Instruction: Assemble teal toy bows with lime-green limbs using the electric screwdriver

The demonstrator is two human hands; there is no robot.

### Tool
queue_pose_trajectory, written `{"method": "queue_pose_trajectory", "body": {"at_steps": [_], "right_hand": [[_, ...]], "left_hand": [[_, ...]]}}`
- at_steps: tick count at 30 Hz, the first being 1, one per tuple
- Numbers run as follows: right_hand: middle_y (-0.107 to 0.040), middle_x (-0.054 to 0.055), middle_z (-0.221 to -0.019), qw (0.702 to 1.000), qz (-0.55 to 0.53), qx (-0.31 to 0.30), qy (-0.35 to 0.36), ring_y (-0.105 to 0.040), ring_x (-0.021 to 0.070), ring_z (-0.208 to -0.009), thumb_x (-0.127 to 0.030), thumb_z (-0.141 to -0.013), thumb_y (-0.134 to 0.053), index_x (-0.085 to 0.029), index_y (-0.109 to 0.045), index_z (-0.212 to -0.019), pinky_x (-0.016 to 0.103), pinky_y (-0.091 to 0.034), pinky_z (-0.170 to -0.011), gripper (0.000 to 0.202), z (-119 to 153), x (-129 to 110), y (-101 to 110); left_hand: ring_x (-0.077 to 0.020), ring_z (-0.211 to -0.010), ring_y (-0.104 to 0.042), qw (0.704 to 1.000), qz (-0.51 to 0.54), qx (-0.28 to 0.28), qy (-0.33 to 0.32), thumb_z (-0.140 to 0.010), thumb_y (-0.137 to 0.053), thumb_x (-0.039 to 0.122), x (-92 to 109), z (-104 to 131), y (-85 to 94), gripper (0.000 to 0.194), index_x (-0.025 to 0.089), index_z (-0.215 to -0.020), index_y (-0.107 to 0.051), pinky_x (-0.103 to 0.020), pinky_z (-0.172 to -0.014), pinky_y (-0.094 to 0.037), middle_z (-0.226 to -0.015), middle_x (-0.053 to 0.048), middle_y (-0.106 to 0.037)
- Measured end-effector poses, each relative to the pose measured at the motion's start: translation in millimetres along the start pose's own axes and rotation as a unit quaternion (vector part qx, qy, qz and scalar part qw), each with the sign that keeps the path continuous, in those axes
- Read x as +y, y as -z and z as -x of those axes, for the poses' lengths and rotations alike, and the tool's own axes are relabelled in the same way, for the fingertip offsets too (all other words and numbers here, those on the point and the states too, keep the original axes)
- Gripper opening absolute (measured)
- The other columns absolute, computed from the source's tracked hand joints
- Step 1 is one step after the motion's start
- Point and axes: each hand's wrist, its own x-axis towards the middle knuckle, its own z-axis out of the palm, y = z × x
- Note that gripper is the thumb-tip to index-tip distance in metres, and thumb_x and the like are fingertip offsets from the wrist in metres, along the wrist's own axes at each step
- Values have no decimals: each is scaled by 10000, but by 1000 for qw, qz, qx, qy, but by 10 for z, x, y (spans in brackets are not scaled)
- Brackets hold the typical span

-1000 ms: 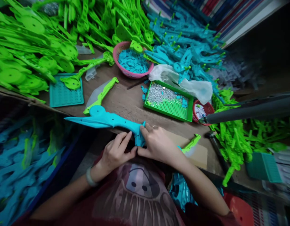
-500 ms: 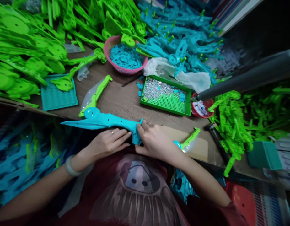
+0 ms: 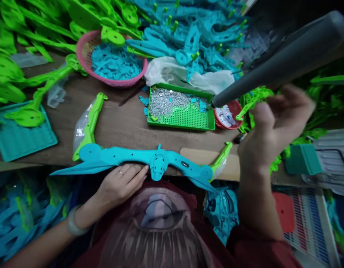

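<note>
A blue toy bow [image 3: 133, 155] lies along the near table edge, with green limb ends carrying clear plastic pieces at both sides. My left hand [image 3: 122, 182] grips its lower edge left of the middle, fingers pressed together and thumb hidden. At the bow's centre sits a blue slotted part [image 3: 158, 167]. Raised off to the right, my right hand [image 3: 269, 130] is slightly blurred, its thumb and fingers apart and holding nothing. Just above it slants a grey electric screwdriver [image 3: 272, 63], its tip over the right end of the green tray [image 3: 185, 125].
Silvery screws fill part of the tray. Behind it stand a pink basket [image 3: 82, 52] of small blue parts and a white plastic bag [image 3: 161, 70]. A red basket [image 3: 236, 108] adjoins the tray. Green and blue part heaps border the table; a teal tray [image 3: 26, 137] lies left.
My right hand has left the bow's middle and risen right toward the screwdriver. The bow's centre and right arm now show. My left hand stays at the bow; the view has shifted.
</note>
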Motion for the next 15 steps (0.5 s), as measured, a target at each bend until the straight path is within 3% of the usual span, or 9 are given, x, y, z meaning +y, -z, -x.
{"method": "queue_pose_trajectory", "body": {"at_steps": [1,3,6,9,12,15], "right_hand": [[-658,63,-1274,999,-26,-17,-8,-616,264,-1226,-278,-868,-618,-237,-651,-1235,412,-489,-983,370,-151,84,-21],[-655,86,-1308,985,-81,-144,-54,-642,265,-1205,-322,-898,-522,-232,-602,-1286,411,-498,-969,407,-374,220,-99],[-698,102,-1231,945,-130,-284,-95,-728,238,-1009,-389,-911,-508,-242,-531,-1353,410,-558,-857,466,-476,309,-212],[-718,65,-981,929,-132,-331,-101,-726,229,-863,-559,-886,-538,-221,-469,-1401,421,-580,-745,620,-398,271,-251],[-619,-8,-702,911,-125,-361,-152,-646,192,-618,-722,-900,-357,-198,-513,-1301,429,-554,-647,678,-298,133,-232],[-549,-44,-605,921,-52,-357,-145,-566,147,-519,-750,-938,-200,-239,-539,-1276,405,-487,-614,700,-222,-42,-163]], "left_hand": [[-253,-841,-705,1000,-5,17,8,-832,-753,170,17,-27,-19,365,107,-1182,-673,-390,-774,-579,-951,-116,-739],[-316,-1033,-702,999,-1,40,30,-807,-775,159,39,-80,-49,339,137,-1133,-684,-451,-896,-573,-1059,-158,-731],[-395,-1325,-562,999,27,8,36,-851,-711,138,44,-136,-63,213,145,-1060,-673,-571,-1058,-486,-1322,-238,-645],[-394,-1388,-503,999,36,-13,14,-890,-640,106,29,-137,-46,209,108,-1099,-657,-577,-1096,-457,-1387,-273,-602],[-396,-1401,-485,999,48,-24,5,-928,-557,93,11,-107,-16,246,86,-1154,-653,-546,-1083,-479,-1398,-281,-592],[-386,-1405,-480,997,65,-38,1,-958,-464,70,7,-94,-2,304,79,-1197,-652,-531,-1082,-486,-1414,-267,-583]]}}
